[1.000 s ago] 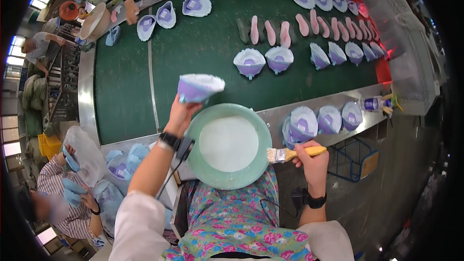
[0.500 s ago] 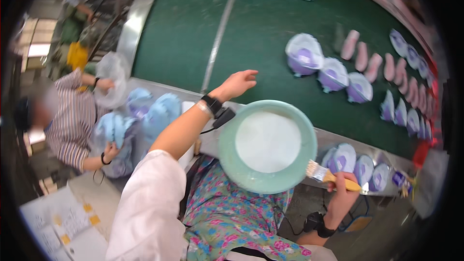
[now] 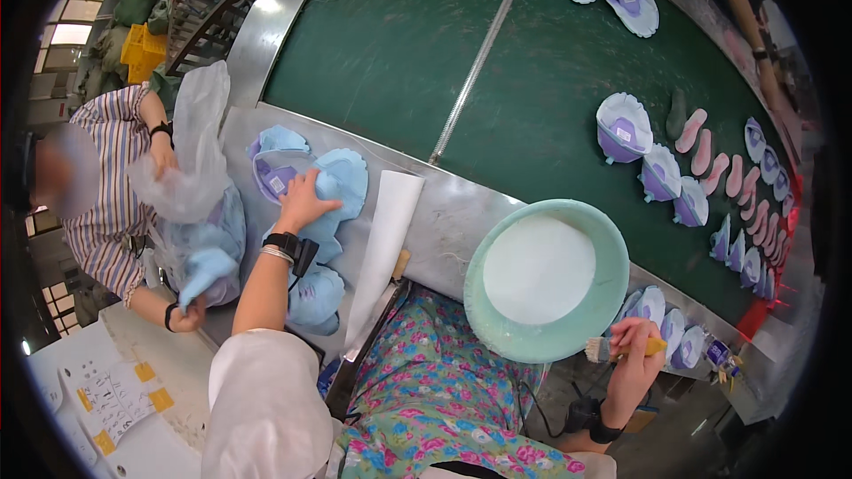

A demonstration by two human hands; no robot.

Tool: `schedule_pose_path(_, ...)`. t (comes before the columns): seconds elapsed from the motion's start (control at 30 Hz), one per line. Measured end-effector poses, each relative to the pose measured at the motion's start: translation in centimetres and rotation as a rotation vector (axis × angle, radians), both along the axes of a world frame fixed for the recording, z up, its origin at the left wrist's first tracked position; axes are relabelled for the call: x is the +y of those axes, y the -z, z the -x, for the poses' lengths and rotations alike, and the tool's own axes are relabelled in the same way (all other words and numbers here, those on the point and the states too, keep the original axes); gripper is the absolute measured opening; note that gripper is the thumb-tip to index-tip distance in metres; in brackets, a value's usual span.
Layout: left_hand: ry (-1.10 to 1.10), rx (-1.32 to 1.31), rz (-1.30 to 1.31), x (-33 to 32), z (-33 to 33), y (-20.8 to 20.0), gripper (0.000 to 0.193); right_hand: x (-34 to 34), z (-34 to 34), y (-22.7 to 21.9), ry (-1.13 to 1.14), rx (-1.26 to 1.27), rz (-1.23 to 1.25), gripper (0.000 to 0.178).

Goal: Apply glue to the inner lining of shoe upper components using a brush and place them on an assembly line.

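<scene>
My left hand (image 3: 309,201) is over a loose pile of light blue and lilac shoe uppers (image 3: 348,179) on the metal ledge, its fingers spread against them; I see no upper gripped. In my right hand (image 3: 632,357) is a flat paintbrush (image 3: 655,346) with a yellow handle, its pale bristles pointing left near the basin's lower right rim. The pale green basin (image 3: 479,302) holds a white liquid (image 3: 540,270) and stands at the belt's near edge, above my flowered apron (image 3: 426,372).
On the green belt (image 3: 382,62) lie several lilac uppers (image 3: 624,129) and pink insole-shaped pieces (image 3: 701,153). More uppers (image 3: 672,330) line the ledge at right, beside a bottle (image 3: 719,355). A rolled white sheet (image 3: 383,248) lies left of the basin. A co-worker (image 3: 111,177) handles a plastic bag (image 3: 191,151).
My left hand has moved from above the belt down left to the pile of uppers. The paintbrush stays in my right hand near the basin. The view has shifted left.
</scene>
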State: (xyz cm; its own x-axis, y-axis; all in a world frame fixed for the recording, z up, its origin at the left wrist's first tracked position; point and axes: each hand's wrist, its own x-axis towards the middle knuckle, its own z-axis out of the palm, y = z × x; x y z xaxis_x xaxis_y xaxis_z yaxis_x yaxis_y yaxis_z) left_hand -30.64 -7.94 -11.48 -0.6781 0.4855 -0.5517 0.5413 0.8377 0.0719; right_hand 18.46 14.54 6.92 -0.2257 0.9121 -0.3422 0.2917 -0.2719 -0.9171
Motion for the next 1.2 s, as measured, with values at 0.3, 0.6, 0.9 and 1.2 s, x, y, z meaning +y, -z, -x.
schedule_pose_path(0.3, 0.138, -0.019, -0.026, 5.8, 2.8, 0.2, 0.074, -2.2, 5.5, -2.5, -0.121, -0.004, -0.006, 0.028)
schedule_pose_path(0.6, -0.612, -0.602, -1.373, 5.6, 5.8, -1.3, 0.035, -4.0, 6.8, -3.4, -0.099, -0.030, 0.053, 0.027)
schedule_pose_path(0.9, -0.993, -1.774, -1.377, 12.9, -9.6, -10.3, 0.064, -2.7, 11.3, -3.1, -0.365, -0.123, -0.212, 0.030)
schedule_pose_path(1.2, -0.542, -1.745, -0.918, 12.9, -21.9, -12.0, 0.059, -3.8, 9.3, -5.4, -0.319, 0.404, 0.413, 0.057)
